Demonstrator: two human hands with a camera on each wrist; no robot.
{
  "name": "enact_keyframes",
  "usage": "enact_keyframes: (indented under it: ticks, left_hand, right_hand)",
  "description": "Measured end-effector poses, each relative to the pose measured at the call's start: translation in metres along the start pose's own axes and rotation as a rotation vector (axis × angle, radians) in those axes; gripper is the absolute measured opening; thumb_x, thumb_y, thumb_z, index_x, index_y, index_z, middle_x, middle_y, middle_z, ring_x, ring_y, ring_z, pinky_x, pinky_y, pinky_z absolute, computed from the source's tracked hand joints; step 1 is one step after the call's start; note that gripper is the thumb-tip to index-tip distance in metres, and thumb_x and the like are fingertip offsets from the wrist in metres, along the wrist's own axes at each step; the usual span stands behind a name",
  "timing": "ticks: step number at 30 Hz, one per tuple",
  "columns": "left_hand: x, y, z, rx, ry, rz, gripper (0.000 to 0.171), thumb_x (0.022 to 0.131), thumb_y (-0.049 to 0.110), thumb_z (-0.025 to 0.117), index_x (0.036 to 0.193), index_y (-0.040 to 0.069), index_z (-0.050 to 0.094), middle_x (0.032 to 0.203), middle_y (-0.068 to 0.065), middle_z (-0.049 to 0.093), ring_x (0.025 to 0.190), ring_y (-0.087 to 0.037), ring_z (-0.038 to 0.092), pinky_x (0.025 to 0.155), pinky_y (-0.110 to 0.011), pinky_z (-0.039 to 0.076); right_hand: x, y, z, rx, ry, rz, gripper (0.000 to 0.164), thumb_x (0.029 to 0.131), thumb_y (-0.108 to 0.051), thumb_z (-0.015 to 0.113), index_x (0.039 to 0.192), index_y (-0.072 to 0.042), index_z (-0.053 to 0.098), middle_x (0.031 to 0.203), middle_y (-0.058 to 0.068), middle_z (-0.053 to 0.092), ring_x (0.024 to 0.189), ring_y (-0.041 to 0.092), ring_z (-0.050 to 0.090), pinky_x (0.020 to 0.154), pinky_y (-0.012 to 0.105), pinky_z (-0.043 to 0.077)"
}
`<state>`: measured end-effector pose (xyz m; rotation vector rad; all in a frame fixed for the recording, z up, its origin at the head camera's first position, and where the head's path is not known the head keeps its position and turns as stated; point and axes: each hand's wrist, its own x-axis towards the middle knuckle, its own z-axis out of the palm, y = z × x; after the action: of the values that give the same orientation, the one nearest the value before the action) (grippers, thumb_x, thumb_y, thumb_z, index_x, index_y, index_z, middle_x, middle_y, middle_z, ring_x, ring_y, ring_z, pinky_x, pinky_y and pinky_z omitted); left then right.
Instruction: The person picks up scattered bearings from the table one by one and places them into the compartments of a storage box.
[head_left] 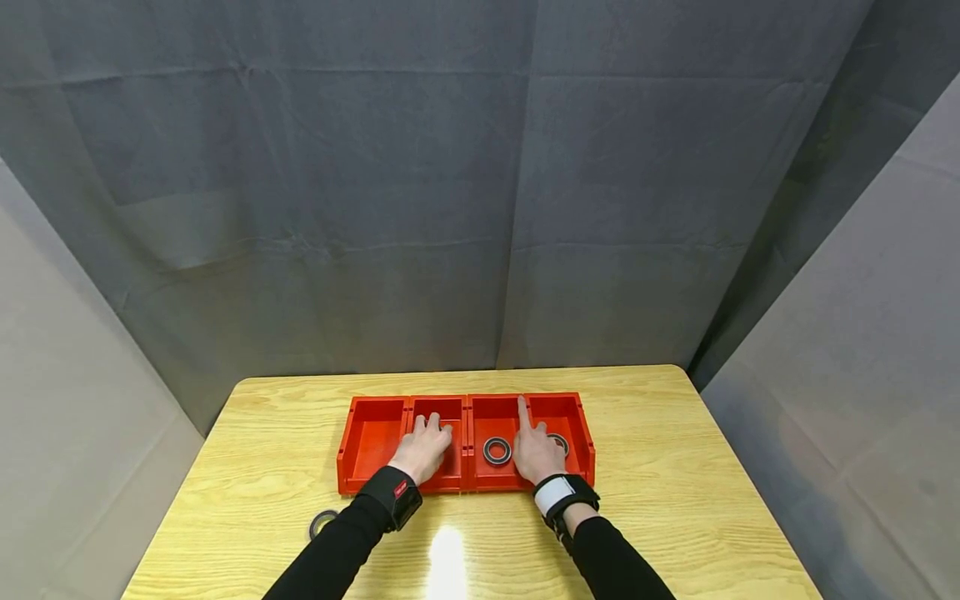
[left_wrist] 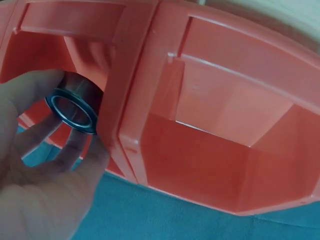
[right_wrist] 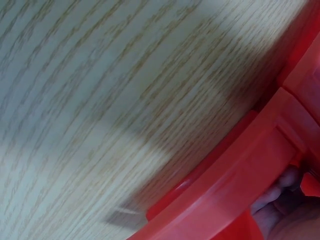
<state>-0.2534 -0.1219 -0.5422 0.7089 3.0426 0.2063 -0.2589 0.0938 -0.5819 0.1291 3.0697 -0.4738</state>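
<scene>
My left hand [head_left: 422, 451] reaches into the second red bin from the left. In the left wrist view it holds a ball bearing [left_wrist: 84, 91], thumb on one side and fingers on the other, beside the bin wall. My right hand [head_left: 538, 453] lies over the divider between the third and fourth bins, index finger straight along it toward the back rim. Its other fingers bend down into the fourth bin, partly hidden. A bearing [head_left: 487, 451] lies flat in the third bin. Another bearing [head_left: 565, 447] in the fourth bin is half covered by the right hand.
The red bins [head_left: 375, 398] stand side by side in a row on a light wooden table [head_left: 630, 500]. One more bearing [head_left: 312, 527] lies on the table at the left, partly behind the left sleeve. A grey curtain [head_left: 375, 208] hangs behind the table.
</scene>
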Motion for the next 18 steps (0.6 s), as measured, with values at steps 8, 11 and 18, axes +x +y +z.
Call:
enact_keyframes:
  ticks: [8, 11, 18]
  left_hand:
    - [0.009, 0.004, 0.011, 0.006, -0.063, -0.04, 0.031, 0.09, 0.0, 0.07, 0.12, 0.004, 0.069, 0.12, -0.023, 0.057, 0.104, -0.038, 0.055, 0.068, -0.048, 0.061]
    - [0.013, 0.004, 0.017, -0.002, -0.089, -0.055, 0.029, 0.089, -0.001, 0.071, 0.118, 0.004, 0.069, 0.12, -0.022, 0.057, 0.105, -0.039, 0.054, 0.068, -0.048, 0.061]
    - [0.018, 0.004, 0.032, -0.016, -0.141, -0.105, 0.024, 0.089, -0.001, 0.071, 0.112, 0.007, 0.07, 0.132, -0.025, 0.056, 0.115, -0.045, 0.054, 0.071, -0.052, 0.06]
  right_hand:
    - [0.0, 0.001, 0.001, 0.009, 0.007, -0.003, 0.07, 0.101, -0.025, 0.055, 0.161, -0.025, 0.019, 0.097, 0.023, 0.059, 0.047, 0.025, 0.046, 0.048, 0.041, 0.044]
    - [0.0, 0.001, 0.001, 0.014, 0.011, -0.005, 0.07, 0.101, -0.025, 0.055, 0.161, -0.025, 0.02, 0.097, 0.023, 0.059, 0.046, 0.025, 0.046, 0.047, 0.041, 0.043]
    - [0.0, 0.001, 0.002, 0.008, 0.016, -0.006, 0.069, 0.101, -0.025, 0.055, 0.161, -0.024, 0.02, 0.094, 0.022, 0.058, 0.046, 0.025, 0.045, 0.047, 0.04, 0.043]
